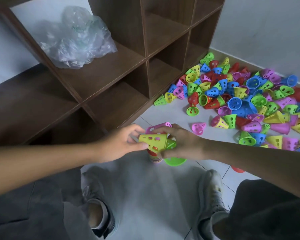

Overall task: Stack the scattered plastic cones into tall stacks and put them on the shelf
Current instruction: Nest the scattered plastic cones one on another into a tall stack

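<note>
Dark brown wooden cubby shelf [111, 70] fills 10-to-12 o'clock; upper-left compartment holds crumpled clear plastic bag [76, 40], other visible compartments bare. Heap of perforated multicoloured plastic cones [249, 101] sprawls on white tiled floor [163, 118] at 2-to-3 o'clock. At centre, left hand [119, 144] pinches yellow-green perforated plastic cone [153, 141] lying sideways; right hand [182, 142] grips pink perforated cone [157, 127] and green cone [171, 144]. Short mixed-colour cone stack [155, 157] below hands.

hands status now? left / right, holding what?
Left hand: fingers pinch the narrow end of the yellow cone.
Right hand: fingers curled round several cones, among them a pink cone and a green cone.
</note>
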`<act>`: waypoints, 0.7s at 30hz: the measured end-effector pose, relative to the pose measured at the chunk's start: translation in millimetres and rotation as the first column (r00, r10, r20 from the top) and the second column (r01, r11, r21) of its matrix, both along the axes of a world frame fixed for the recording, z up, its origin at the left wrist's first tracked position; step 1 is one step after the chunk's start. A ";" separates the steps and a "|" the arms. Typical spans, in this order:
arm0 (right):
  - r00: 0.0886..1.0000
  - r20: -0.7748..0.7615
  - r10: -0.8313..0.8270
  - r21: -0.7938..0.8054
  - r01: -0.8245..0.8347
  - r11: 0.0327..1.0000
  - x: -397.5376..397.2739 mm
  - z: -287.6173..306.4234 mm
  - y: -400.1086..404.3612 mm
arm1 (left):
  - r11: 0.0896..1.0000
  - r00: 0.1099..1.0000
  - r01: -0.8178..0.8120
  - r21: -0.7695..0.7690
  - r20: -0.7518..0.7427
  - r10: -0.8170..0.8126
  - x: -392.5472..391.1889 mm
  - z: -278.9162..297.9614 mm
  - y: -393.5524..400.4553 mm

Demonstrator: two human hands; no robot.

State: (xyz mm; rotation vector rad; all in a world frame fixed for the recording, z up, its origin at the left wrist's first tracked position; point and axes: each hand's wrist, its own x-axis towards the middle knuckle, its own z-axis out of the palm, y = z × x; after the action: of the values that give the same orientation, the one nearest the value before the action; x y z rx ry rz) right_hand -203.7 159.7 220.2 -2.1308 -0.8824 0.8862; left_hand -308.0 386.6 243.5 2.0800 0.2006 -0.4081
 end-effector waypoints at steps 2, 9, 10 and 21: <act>0.999 -0.031 0.007 0.050 -0.005 0.999 -9.8 -4.9 8.6 | 0.998 0.999 -0.019 -0.058 0.030 0.021 -5.7 -2.0 4.7; 0.999 -0.029 0.028 0.085 -0.026 0.996 -11.5 -20.1 6.4 | 0.999 0.997 -0.029 -0.033 0.077 0.032 -12.6 4.2 21.2; 0.999 -0.021 0.028 0.087 -0.026 0.996 -7.7 -20.9 0.8 | 1.000 0.996 -0.028 -0.003 0.083 0.028 -10.1 5.9 22.7; 0.979 -0.034 -0.202 -0.024 0.201 0.979 26.3 -54.2 -40.9 | 0.896 0.978 0.149 0.418 0.070 -0.195 37.1 -11.6 14.4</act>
State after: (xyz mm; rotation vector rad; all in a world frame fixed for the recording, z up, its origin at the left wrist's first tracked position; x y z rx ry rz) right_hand -177.5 118.8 166.0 -2.1700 -0.6278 0.8294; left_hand -271.0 401.0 231.9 2.5424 0.0354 -0.3789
